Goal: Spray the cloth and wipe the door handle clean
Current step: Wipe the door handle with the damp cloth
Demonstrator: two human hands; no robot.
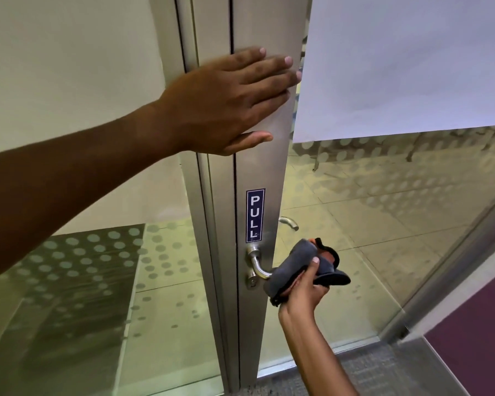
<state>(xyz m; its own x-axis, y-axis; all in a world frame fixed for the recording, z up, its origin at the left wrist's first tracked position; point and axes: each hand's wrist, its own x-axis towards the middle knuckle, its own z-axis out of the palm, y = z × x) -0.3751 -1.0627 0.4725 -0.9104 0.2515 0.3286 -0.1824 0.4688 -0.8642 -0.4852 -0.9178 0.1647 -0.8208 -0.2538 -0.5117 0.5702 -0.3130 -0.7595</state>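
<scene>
The left hand (229, 101) lies flat and open against the metal door frame (257, 172), fingers spread, well above the blue PULL label (255, 215). The right hand (303, 290) grips a grey cloth (297, 262) with an orange inner side, folded around the free end of the handle (257, 264), thumb pressed on top of the cloth. The handle is mounted on the frame directly below the label, beside the glass panel (383, 224); its bent neck remains exposed.
</scene>
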